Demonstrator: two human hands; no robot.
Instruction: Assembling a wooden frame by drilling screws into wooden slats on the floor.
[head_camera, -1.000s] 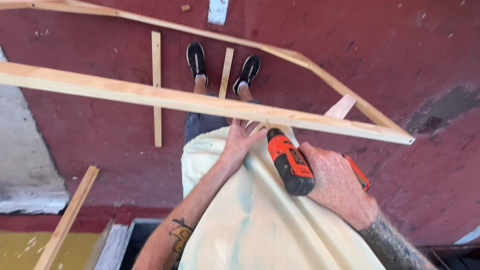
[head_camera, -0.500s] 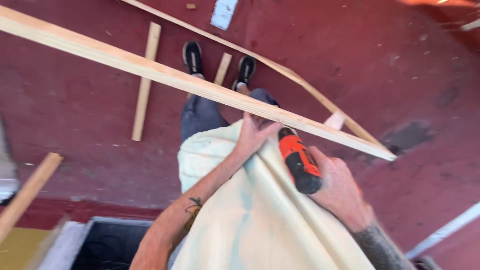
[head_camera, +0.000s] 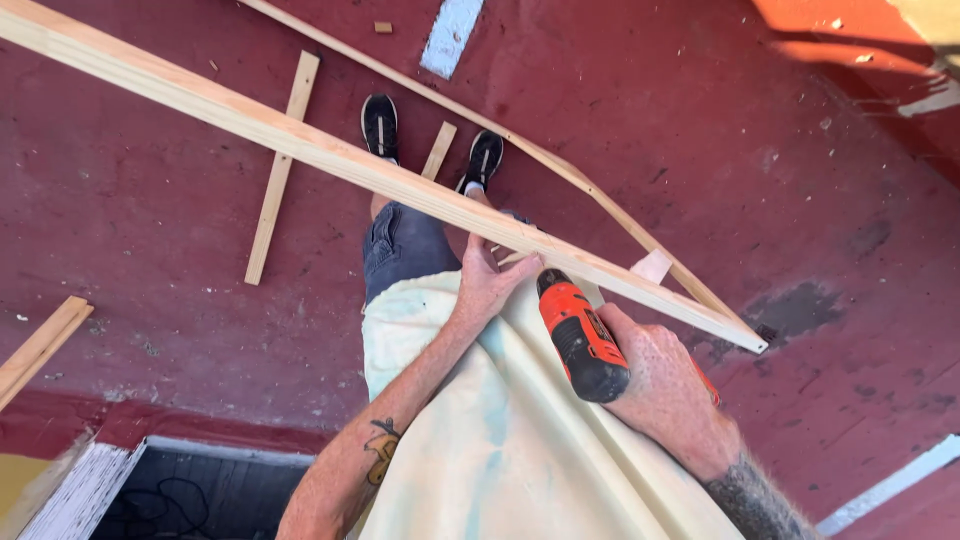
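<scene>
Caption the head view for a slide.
Left hand steadies a long wooden strip while the right hand aims an orange drill at it.

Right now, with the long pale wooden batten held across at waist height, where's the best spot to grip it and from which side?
Probably mid-span on the long pale wooden batten, just beyond where the left hand holds it. It is thin and flat, so wrap the fingers over its narrow edges from the near side, below. The pointed far end looks too slim, and the orange-and-black cordless drill in the right hand sits near the middle.

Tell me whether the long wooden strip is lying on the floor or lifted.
Lifted. The long wooden strip crosses above the shoes, with the left hand gripping it and the drill against it.
</scene>
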